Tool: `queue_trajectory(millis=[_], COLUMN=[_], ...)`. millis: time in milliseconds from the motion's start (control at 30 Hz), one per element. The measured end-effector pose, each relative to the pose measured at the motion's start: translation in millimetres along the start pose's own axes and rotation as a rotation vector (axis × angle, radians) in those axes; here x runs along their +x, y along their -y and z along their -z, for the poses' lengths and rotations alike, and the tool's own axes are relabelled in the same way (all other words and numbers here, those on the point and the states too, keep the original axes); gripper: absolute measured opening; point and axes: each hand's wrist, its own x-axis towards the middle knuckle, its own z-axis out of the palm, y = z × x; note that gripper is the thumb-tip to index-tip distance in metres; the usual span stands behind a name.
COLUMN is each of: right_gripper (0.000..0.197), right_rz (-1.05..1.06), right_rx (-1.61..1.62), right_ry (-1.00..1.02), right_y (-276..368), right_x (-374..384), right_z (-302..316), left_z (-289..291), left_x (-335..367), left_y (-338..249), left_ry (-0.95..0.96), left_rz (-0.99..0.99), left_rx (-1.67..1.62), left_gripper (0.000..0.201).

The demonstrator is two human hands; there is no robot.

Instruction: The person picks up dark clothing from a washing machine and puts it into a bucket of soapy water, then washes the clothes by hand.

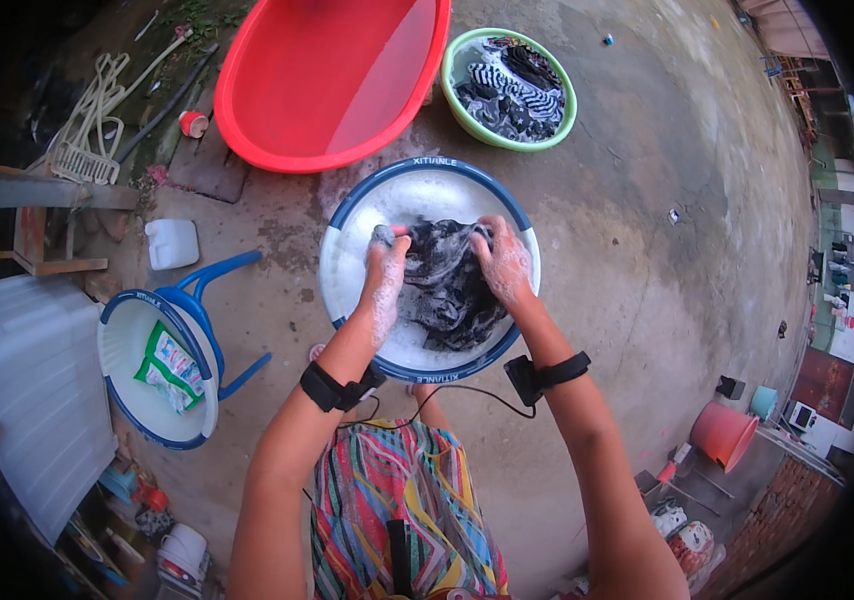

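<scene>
A white basin with a blue rim point(346, 207) stands in front of me, with soapy foam inside. Dark wet cloth, black with greyish suds point(452, 290), lies bunched in it; its exact kind of garment cannot be made out. My left hand point(385, 265), foamy to the wrist, grips the cloth's upper left part, its fingers curled round a bunched bit. At the upper right of the cloth, my right hand point(503, 262) pinches another part, also covered in suds. Between both hands the fabric is stretched, while the rest hangs down into the basin.
Beyond the basin stand a large red tub point(247, 140) of water and a green basin point(568, 118) of wet clothes. On the left are a white jug point(172, 244) and a blue stool point(209, 290) by another basin point(122, 405) holding a green-and-white packet point(173, 368). A black cable point(467, 388) runs between my wrist straps.
</scene>
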Motion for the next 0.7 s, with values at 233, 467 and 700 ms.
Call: queue_trajectory(millis=[233, 467, 700], right_gripper=[0.081, 0.053, 0.047], right_rz=[-0.005, -0.109, -0.069], right_rx=[-0.203, -0.386, -0.418], right_ry=[0.157, 0.51, 0.445], right_y=[-19, -70, -79], right_x=[-19, 34, 49], right_z=[-37, -103, -134], left_z=[0, -22, -26], left_x=[14, 71, 81], left_y=[49, 87, 80], left_ry=[0.122, 0.421, 0.477], left_rz=[-0.479, -0.057, 0.122], left_rx=[1.593, 1.814, 1.642], left_gripper=[0.068, 0.048, 0.05])
